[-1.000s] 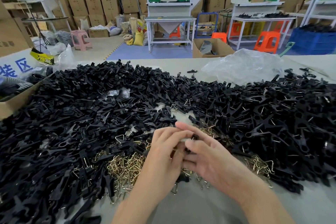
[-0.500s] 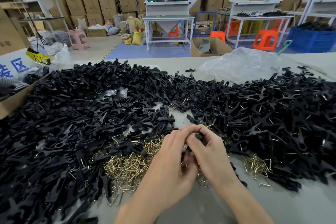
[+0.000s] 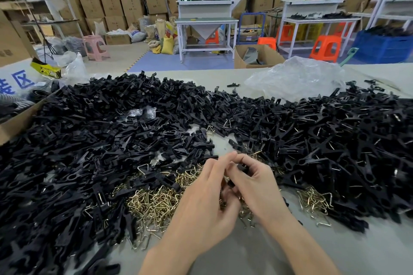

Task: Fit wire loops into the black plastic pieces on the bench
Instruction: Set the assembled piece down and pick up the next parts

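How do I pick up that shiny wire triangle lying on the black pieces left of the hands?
Pinch the silver triangular wire loop by one straight side, coming straight down from above. It seems to lie flat atop the black plastic pieces, with nothing covering it.

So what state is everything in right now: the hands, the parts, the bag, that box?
left hand, fingers curled, pinching the black piece
right hand, fingers curled round the same piece
black piece, held between both hands, mostly hidden; loop fitted or not, cannot tell
black pieces, loose, heaped on the bench
wire loops, loose, tangled heap
plastic bag, crumpled, on the bench
cardboard box, open, on the floor
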Tool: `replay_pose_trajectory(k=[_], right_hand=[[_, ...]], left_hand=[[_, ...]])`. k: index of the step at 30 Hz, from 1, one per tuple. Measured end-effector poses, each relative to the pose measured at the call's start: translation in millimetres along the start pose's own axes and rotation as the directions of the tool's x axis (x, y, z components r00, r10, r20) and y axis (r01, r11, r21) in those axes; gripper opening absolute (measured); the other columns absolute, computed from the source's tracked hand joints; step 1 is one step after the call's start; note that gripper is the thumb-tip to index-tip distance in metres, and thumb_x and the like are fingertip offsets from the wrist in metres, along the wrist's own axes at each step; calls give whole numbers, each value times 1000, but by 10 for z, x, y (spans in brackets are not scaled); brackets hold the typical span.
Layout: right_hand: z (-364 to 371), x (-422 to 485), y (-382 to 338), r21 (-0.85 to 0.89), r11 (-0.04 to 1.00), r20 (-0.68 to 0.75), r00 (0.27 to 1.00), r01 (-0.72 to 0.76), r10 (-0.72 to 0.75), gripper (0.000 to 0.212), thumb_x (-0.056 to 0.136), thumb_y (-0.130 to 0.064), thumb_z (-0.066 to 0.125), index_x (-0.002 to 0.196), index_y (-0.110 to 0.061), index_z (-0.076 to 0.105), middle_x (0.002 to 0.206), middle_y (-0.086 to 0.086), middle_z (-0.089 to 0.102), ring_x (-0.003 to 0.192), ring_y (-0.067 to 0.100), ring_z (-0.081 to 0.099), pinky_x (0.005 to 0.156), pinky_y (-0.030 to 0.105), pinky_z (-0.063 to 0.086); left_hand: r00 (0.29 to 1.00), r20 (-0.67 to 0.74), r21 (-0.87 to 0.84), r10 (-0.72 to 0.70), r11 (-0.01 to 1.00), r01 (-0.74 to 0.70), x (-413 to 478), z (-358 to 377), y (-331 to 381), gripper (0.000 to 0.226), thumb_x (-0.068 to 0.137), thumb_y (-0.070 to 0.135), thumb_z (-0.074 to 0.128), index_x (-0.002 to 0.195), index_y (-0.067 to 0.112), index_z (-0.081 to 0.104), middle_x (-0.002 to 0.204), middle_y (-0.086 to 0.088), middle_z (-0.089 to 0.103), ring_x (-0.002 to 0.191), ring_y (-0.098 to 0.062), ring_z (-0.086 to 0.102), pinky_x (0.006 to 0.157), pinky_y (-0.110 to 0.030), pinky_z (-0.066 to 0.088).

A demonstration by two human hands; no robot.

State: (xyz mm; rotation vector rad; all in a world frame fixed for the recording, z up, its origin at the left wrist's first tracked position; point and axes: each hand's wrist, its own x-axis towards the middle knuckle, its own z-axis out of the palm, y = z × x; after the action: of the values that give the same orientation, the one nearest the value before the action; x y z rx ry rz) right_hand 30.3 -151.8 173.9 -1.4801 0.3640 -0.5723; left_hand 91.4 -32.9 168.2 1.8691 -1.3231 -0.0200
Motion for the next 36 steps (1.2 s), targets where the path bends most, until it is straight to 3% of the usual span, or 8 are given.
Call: replay_pose_trajectory(k=[10,16,20,22,24,30,32,36], right_hand=[[-4,16,53,32,998,13,999,-50,50,39,105,-44,48,79,-22,67,80,-1,71,70,9,66,61,21,55],[-154,77,57,143,967,-99,969,-211,226,73,79,-87,30,52,-23,51,49,-2,38,39,15,39,41,26,40],[-437,325,-249,720,679,-33,970,-143,240,75,83,-81,39,87,-11,66,61,-4,51,47,11,48,44,23,47],[-659,546,-548,910,412,-96,987,34,131,83,87,-68,54,122,6,55,97,8,72,80,16,73,71,25,61],[-817,689,-796,911,386,-187,980,146,69,81,91,-54,63,139,8,44,126,17,69,110,24,72,91,29,59],[-551,263,-295,202,975,-96,993,89,-70,29,97,-30,61,126,-28,66,115,4,75,102,23,73,82,29,59],[-447,102,-42,-181,973,-140,976,142,-168,27,102,-19,57,116,-39,69,107,-8,76,93,17,71,79,29,58],[-344,-4,199,-686,684,27,948,248,-317,36,103,-13,51,131,-32,64,120,-19,67,114,-2,58,101,16,43]], left_hand=[[998,-57,40,-35,999,37,8,35,-94,72,98,23,54,149,53,14,127,25,49,85,6,62,67,-13,50],[969,-206,8,-139,990,144,36,36,-156,54,98,28,45,146,45,26,117,31,48,83,-5,62,65,-18,49],[957,-211,-29,-201,980,199,20,15,-201,53,99,24,47,148,38,33,111,29,51,75,-5,60,62,-17,44],[956,-192,-21,-220,975,220,21,21,-202,54,97,28,45,149,38,33,108,28,53,74,-2,59,63,-17,43],[966,-144,43,-213,974,221,15,13,-189,53,95,37,42,147,39,34,105,29,54,80,6,56,69,-16,44],[977,194,342,-90,940,18,-44,-3,-246,79,81,91,27,149,53,13,145,33,25,134,12,13,114,-20,11],[966,234,414,-109,910,2,-60,71,-254,88,76,94,26,152,50,9,156,23,16,141,2,5,117,-27,1],[985,115,497,-126,866,53,-30,151,-304,71,91,76,29,153,46,14,161,12,20,147,-12,21,120,-27,10]])
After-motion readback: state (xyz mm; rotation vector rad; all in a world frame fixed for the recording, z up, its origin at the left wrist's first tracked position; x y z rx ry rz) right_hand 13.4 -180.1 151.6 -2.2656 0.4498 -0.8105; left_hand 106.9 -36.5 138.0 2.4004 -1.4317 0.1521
